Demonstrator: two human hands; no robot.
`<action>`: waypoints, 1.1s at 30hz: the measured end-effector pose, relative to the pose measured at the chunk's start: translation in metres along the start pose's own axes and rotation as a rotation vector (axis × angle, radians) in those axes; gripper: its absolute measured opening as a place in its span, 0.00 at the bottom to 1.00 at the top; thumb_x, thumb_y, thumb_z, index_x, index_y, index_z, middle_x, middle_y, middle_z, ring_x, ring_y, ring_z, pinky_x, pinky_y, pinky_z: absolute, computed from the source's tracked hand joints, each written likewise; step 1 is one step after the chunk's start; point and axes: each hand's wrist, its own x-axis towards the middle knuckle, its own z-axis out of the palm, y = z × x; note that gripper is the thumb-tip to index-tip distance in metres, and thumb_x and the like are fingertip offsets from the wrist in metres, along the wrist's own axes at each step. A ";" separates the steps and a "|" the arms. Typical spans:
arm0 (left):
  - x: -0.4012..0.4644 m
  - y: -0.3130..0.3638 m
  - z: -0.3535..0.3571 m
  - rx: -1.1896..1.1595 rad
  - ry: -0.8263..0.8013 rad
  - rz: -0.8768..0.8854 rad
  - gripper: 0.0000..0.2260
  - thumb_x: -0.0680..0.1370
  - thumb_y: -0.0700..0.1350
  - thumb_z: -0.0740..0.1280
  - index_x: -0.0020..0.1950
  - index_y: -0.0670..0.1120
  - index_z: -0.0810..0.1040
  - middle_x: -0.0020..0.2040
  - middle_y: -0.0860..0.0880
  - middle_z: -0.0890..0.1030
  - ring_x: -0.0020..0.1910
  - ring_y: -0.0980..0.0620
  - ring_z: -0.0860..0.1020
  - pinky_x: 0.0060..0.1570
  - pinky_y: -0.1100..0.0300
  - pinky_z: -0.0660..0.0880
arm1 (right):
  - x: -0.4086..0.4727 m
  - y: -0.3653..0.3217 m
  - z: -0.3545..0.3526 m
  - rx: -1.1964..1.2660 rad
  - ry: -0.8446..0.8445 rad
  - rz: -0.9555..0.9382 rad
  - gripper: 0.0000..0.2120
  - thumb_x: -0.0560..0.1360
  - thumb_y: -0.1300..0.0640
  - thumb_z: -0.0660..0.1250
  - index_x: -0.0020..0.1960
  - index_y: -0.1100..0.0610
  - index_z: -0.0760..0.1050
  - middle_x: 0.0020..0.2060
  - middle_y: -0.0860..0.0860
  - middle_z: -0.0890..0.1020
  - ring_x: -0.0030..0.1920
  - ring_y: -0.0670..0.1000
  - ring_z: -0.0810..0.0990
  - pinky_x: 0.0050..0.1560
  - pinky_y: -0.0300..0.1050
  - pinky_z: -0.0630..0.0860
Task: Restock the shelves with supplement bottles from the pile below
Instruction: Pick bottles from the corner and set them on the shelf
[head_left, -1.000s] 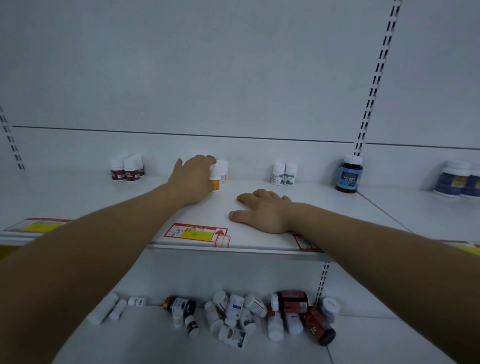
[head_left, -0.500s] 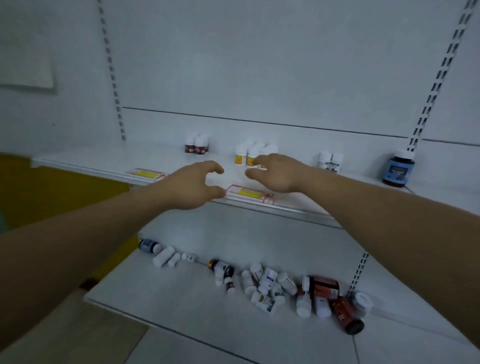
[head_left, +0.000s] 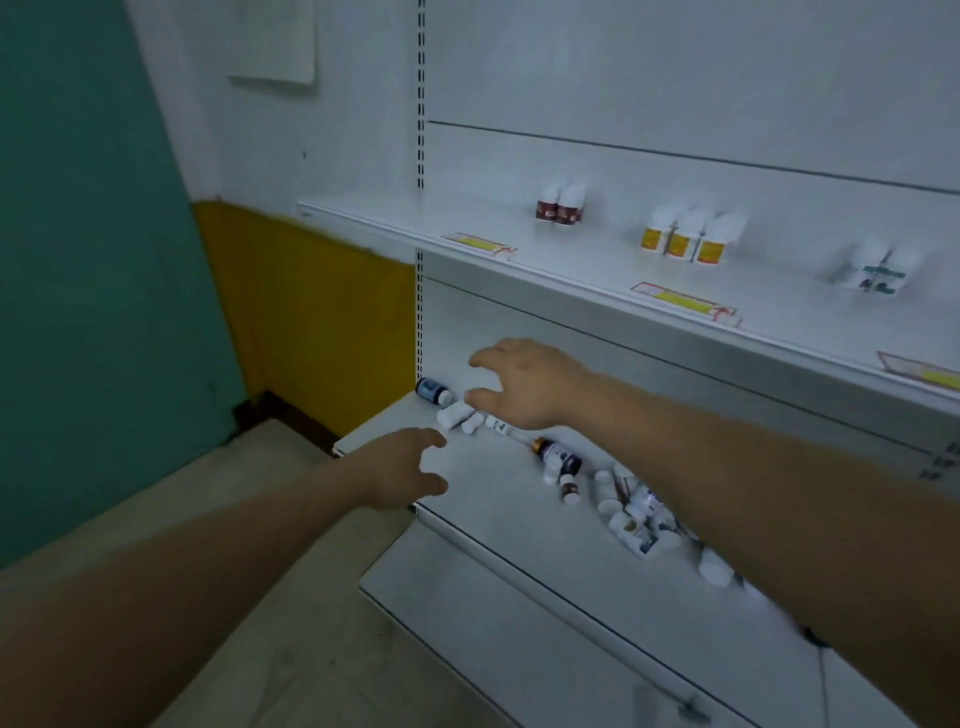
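Note:
On the lower shelf (head_left: 498, 499) lies a pile of supplement bottles (head_left: 631, 512), partly hidden behind my right forearm. Further left lie a dark bottle with a blue label (head_left: 434, 391) and small white bottles (head_left: 457, 415). My right hand (head_left: 519, 384) hovers just above those white bottles, fingers spread and holding nothing. My left hand (head_left: 402, 467) is lower, near the shelf's front left corner, fingers loosely spread and empty. On the upper shelf (head_left: 597, 270) stand red-labelled bottles (head_left: 561, 205), yellow-labelled bottles (head_left: 685, 239) and green-labelled bottles (head_left: 875, 267).
A dark bottle with a gold neck (head_left: 558, 453) lies between the left bottles and the pile. Price tags (head_left: 685, 303) line the upper shelf's front edge. A teal and yellow wall (head_left: 156, 260) stands to the left. Another shelf (head_left: 545, 623) juts out below.
Both hands have left the upper shelf and dropped to the lower one. The view has swung left and down. The left hand let go of the yellow-labelled bottle, which stands on the upper shelf.

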 end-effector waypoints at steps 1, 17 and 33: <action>0.007 -0.013 0.003 -0.013 -0.013 -0.013 0.28 0.77 0.52 0.66 0.74 0.50 0.60 0.75 0.49 0.61 0.71 0.49 0.64 0.67 0.59 0.64 | 0.012 0.001 0.011 0.031 -0.024 0.033 0.27 0.79 0.40 0.57 0.74 0.51 0.62 0.70 0.54 0.68 0.68 0.56 0.67 0.66 0.51 0.66; 0.200 -0.184 -0.028 -0.073 -0.139 -0.045 0.29 0.78 0.50 0.65 0.75 0.46 0.58 0.72 0.44 0.65 0.61 0.48 0.73 0.57 0.60 0.70 | 0.211 0.041 0.154 0.385 -0.153 0.428 0.26 0.77 0.44 0.64 0.68 0.59 0.67 0.57 0.55 0.75 0.53 0.53 0.73 0.47 0.41 0.65; 0.457 -0.231 0.038 0.242 0.153 0.022 0.33 0.78 0.36 0.60 0.78 0.50 0.45 0.78 0.48 0.48 0.77 0.45 0.48 0.73 0.46 0.56 | 0.344 0.093 0.319 -0.177 -0.309 0.300 0.34 0.77 0.34 0.52 0.77 0.48 0.50 0.71 0.57 0.64 0.70 0.60 0.61 0.66 0.56 0.61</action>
